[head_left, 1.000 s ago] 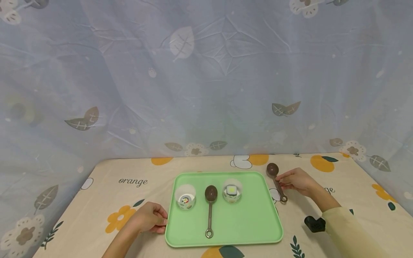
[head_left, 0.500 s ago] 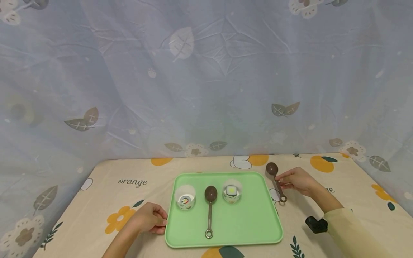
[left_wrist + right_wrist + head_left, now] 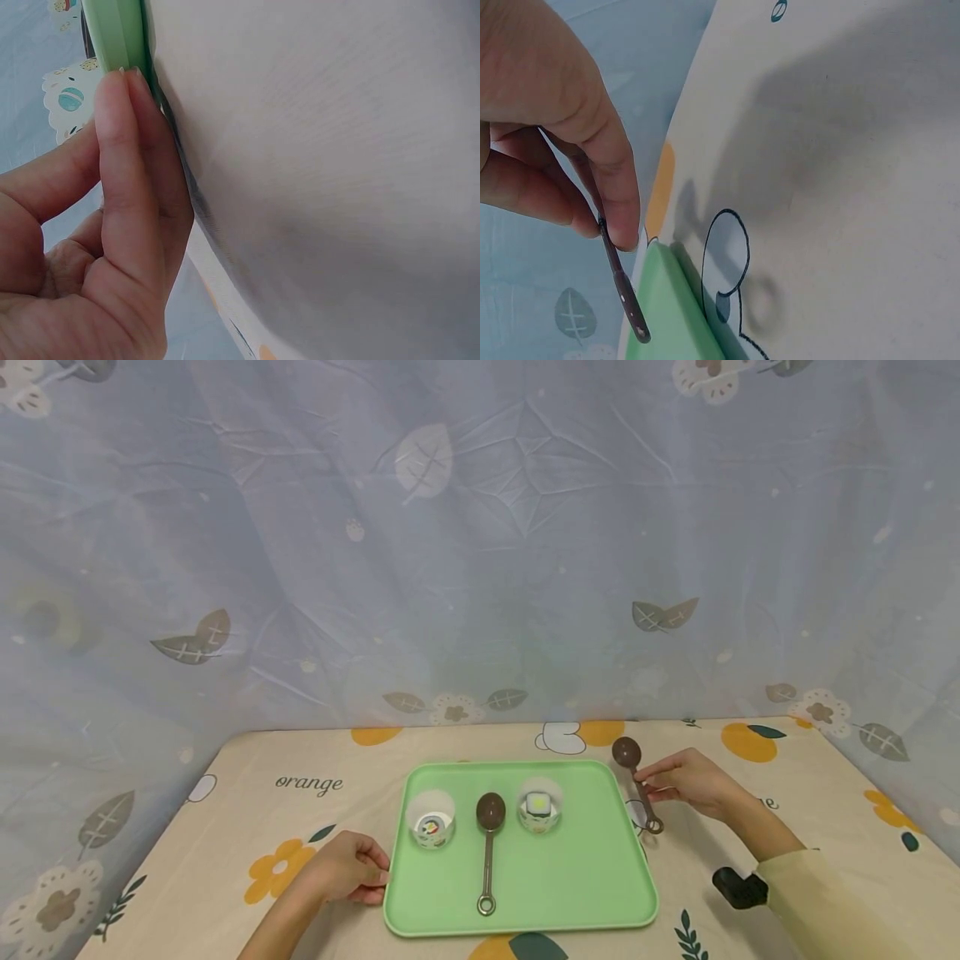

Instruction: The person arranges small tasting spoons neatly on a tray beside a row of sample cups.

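Observation:
My right hand (image 3: 693, 785) pinches the handle of a brown spoon (image 3: 626, 752) just beyond the tray's right edge. In the right wrist view this spoon's handle (image 3: 630, 304) hangs from the fingertips, above the tablecloth and near the tray corner. My left hand (image 3: 350, 867) grips the left rim of a light green tray (image 3: 592, 885); its fingertips meet that rim in the left wrist view. A second brown spoon (image 3: 491, 814) lies on the tray between two small white patterned cups. The left cup (image 3: 422, 805) holds a round sushi-like piece; the right cup (image 3: 551, 788) holds a squarish one with a yellow-green top.
A cream tablecloth (image 3: 315, 818) printed with oranges and leaves covers the table. Behind it hangs a grey-blue patterned curtain (image 3: 480, 568). A black object (image 3: 740, 888) is at the right sleeve's cuff.
My right hand and the spoon it holds have shifted slightly left, towards the tray. The left hand, the tray and the things on it stay where they were.

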`<action>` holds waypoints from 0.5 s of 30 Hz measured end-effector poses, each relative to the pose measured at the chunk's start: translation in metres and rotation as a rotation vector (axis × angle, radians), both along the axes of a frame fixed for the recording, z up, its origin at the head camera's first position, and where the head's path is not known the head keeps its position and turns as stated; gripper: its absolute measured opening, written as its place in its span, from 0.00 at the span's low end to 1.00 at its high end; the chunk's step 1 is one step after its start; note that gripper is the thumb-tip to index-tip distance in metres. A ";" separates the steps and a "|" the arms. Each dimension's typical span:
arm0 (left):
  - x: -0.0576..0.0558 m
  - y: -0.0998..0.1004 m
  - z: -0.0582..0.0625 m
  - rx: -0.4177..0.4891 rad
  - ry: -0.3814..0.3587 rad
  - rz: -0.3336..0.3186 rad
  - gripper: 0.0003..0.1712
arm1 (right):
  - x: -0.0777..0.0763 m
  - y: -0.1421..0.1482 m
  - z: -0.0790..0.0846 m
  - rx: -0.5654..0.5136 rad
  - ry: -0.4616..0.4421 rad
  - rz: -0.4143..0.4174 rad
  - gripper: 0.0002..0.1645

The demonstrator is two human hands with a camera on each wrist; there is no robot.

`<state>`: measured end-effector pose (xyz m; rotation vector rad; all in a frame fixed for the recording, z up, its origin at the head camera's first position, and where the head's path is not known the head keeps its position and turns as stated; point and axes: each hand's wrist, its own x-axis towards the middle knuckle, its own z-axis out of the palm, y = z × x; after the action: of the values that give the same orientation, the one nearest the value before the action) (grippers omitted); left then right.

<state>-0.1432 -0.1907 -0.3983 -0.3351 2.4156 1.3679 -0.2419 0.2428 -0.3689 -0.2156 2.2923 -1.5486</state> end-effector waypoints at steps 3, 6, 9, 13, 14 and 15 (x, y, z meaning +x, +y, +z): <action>0.001 0.000 0.000 0.003 -0.001 0.003 0.05 | 0.002 -0.002 0.001 0.002 0.000 0.007 0.15; 0.001 0.001 0.001 0.010 0.001 0.005 0.05 | 0.003 -0.004 0.002 0.002 0.004 0.024 0.15; 0.002 0.001 0.002 0.016 0.005 0.002 0.05 | 0.004 -0.006 0.003 0.005 -0.001 0.016 0.15; 0.002 0.000 0.002 0.028 0.008 -0.002 0.05 | 0.006 -0.007 0.003 0.013 -0.004 0.015 0.15; 0.002 0.000 0.002 0.030 0.009 -0.003 0.05 | 0.006 -0.008 0.004 0.014 -0.005 0.017 0.15; 0.002 0.000 0.002 0.032 0.007 -0.003 0.05 | 0.006 -0.008 0.004 0.011 -0.008 0.018 0.15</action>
<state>-0.1411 -0.1904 -0.3963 -0.3187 2.3966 1.4068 -0.2354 0.2348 -0.3653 -0.2262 2.2859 -1.5242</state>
